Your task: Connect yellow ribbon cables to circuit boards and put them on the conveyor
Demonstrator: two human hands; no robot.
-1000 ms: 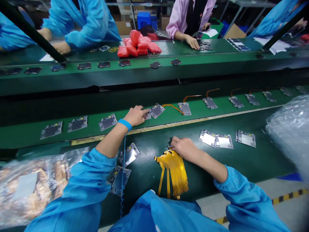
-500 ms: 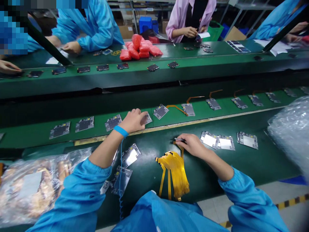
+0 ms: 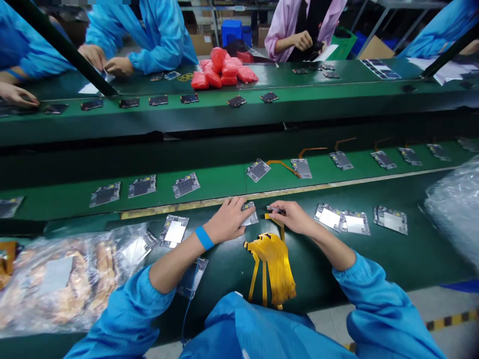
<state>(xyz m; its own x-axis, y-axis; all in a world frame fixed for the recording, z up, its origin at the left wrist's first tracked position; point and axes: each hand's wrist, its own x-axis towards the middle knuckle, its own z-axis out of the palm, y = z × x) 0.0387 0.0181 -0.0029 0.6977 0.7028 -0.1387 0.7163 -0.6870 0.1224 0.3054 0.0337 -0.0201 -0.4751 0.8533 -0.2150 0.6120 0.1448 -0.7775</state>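
My left hand [image 3: 229, 219], a blue band on its wrist, is closed on a circuit board [image 3: 250, 214] at the near edge of the belt. To its right my right hand [image 3: 294, 217] pinches a small grey tool, with one orange flex cable [image 3: 276, 219] just beneath the fingers. A fanned stack of yellow-orange flex cables [image 3: 275, 269] lies on the dark green bench below both hands. Boards with bright metal plates lie on either side, one pair [image 3: 329, 217] at the right and one board [image 3: 174, 230] at the left.
A green belt [image 3: 224, 182] carries spaced boards, several with orange cables. Clear plastic bags [image 3: 56, 284] lie at the left, and bubble wrap [image 3: 456, 204] at the right. Across the line, people in blue and pink work near red packets [image 3: 220, 72].
My left hand has drawn a board from the belt down onto the bench, close to my right hand. The view has shifted slightly, and boards at the left show in new places.
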